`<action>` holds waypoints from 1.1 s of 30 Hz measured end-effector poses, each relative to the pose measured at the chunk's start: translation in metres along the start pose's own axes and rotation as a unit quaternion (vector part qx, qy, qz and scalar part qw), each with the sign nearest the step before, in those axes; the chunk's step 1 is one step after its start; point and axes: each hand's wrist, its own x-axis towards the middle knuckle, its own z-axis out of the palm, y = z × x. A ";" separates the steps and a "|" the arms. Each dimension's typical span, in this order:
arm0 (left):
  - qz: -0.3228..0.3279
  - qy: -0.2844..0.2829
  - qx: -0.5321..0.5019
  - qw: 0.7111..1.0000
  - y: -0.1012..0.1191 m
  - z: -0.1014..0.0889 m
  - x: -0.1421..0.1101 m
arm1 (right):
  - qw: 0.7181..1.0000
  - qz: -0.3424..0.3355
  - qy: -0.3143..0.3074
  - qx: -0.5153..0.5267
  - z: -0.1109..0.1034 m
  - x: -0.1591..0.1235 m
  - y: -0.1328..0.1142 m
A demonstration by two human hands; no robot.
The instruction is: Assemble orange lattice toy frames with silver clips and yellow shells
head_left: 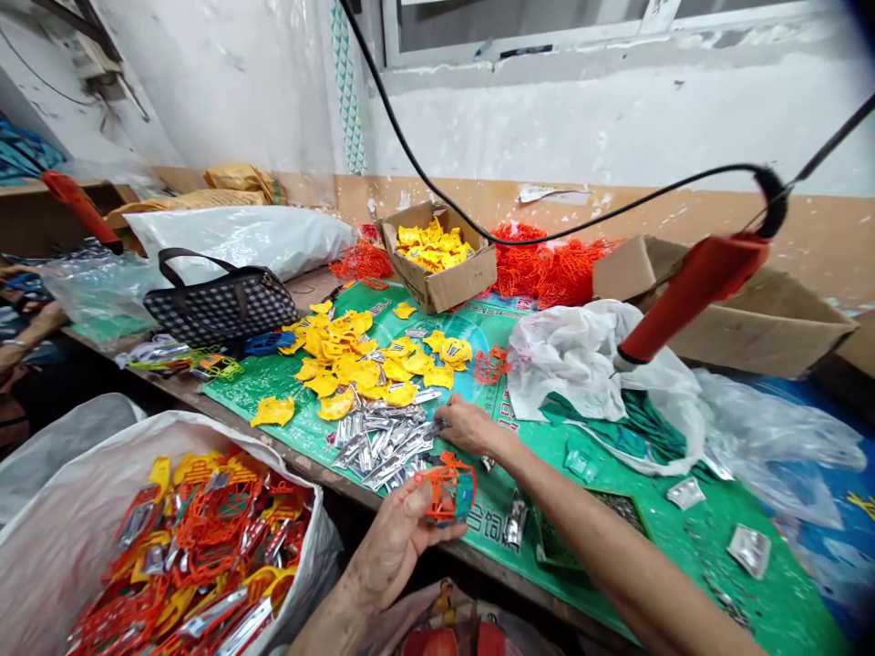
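My left hand (391,539) is closed around an orange openwork plastic part (447,490) with green showing through it, just above the table's near edge. Beyond it, my right hand (471,426) has its fingers pinched together at the right side of a pile of silver metal-looking strips (393,445). Whatever sits between those fingertips is too small to make out. Yellow plastic pieces (362,351) lie heaped behind the silver strips. A small orange net-like part (490,364) rests to the right of that heap.
A white sack (41,538) of orange and yellow assembled pieces stands at lower left. A red-orange power screwdriver (697,292) hangs from a black cable at right. Behind are a carton (455,290) of yellow pieces and a checked bag (222,305). Under my right forearm sits a green tray (639,510).
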 end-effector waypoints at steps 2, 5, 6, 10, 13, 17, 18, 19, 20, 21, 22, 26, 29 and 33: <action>-0.009 -0.001 0.006 1.000 0.001 0.000 0.001 | 1.000 0.014 -0.015 0.014 -0.002 0.007 0.003; -0.017 -0.010 -0.005 1.000 0.003 0.000 0.003 | 0.998 0.022 -0.023 0.059 -0.008 0.009 0.010; -0.015 -0.011 -0.009 1.000 0.003 0.000 0.003 | 0.996 0.022 -0.021 0.080 -0.011 0.006 0.012; 0.004 -0.003 -0.021 1.000 0.005 0.000 0.004 | 0.982 0.019 0.029 0.188 -0.028 -0.025 0.016; 0.025 0.013 -0.039 0.999 0.005 0.001 0.008 | 0.957 0.010 0.063 0.284 -0.041 -0.066 0.012; 0.036 0.022 -0.055 0.998 0.001 0.005 0.015 | 0.887 0.018 0.057 0.458 -0.041 -0.115 0.001; 0.035 0.016 -0.051 0.998 0.000 0.006 0.016 | 0.859 0.028 0.053 0.508 -0.037 -0.122 -0.001; 0.034 0.009 -0.046 0.998 -0.002 0.008 0.018 | 0.832 0.038 0.049 0.552 -0.034 -0.128 -0.003; 0.035 0.001 -0.037 0.999 -0.004 0.010 0.019 | 0.809 0.045 0.048 0.584 -0.030 -0.131 -0.005; 0.039 -0.009 -0.024 0.999 -0.005 0.011 0.020 | 0.794 0.049 0.051 0.604 -0.027 -0.133 -0.007; 0.046 -0.020 -0.007 0.999 -0.007 0.012 0.021 | 0.782 0.052 0.055 0.619 -0.025 -0.134 -0.008; 0.089 -0.050 0.061 0.993 -0.009 0.011 0.022 | 0.765 0.063 0.070 0.637 -0.027 -0.134 -0.011; 0.109 -0.059 0.097 0.988 -0.008 0.008 0.020 | 0.771 0.072 0.084 0.627 -0.032 -0.136 -0.013; 0.125 -0.084 0.131 0.980 -0.010 0.003 0.022 | 0.767 0.066 0.038 0.638 -0.029 -0.138 -0.014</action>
